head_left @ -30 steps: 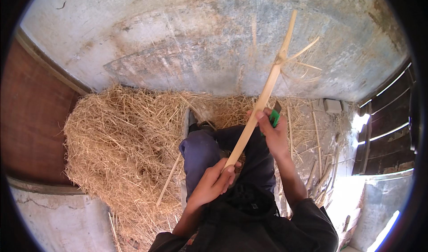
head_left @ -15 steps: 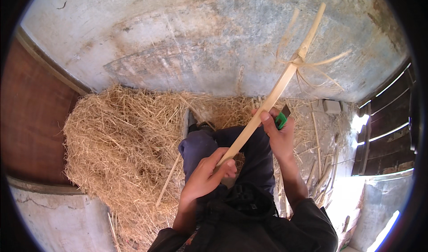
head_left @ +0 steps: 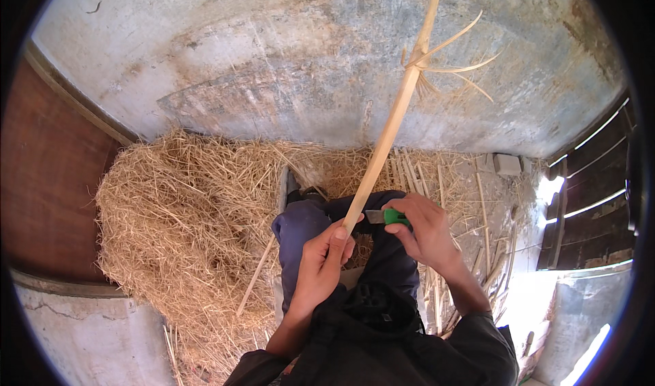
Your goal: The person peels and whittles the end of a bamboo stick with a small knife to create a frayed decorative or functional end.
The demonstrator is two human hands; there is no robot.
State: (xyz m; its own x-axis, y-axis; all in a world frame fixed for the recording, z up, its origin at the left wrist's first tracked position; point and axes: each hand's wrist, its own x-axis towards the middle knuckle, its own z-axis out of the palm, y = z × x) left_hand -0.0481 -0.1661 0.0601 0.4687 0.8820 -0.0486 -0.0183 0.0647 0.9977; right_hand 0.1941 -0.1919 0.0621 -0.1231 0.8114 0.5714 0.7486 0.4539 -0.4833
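Note:
My left hand [head_left: 323, 260] grips the lower end of a long pale bamboo strip [head_left: 386, 140]. The strip slants up and away in front of the wall, its far end reaching the top of the view. Thin curled shavings [head_left: 456, 66] stick out partway up it, still attached. In my right hand [head_left: 427, 232] is a utility knife [head_left: 394, 216] with a green handle, fingers wrapped round it. Its short grey blade points left toward the strip, close to my left hand but apart from it.
A heap of dry straw and shavings [head_left: 184, 229] lies to my left. Beyond my knees stands a stained plaster wall [head_left: 273, 58]. Loose bamboo strips [head_left: 486, 215] lie on the floor at right, near a grey block [head_left: 507, 164]. A brown panel [head_left: 54, 181] is at far left.
The strip has swung more upright, its far end moving left and up. My right hand has let go of the strip and moved down, the knife blade turning to point left.

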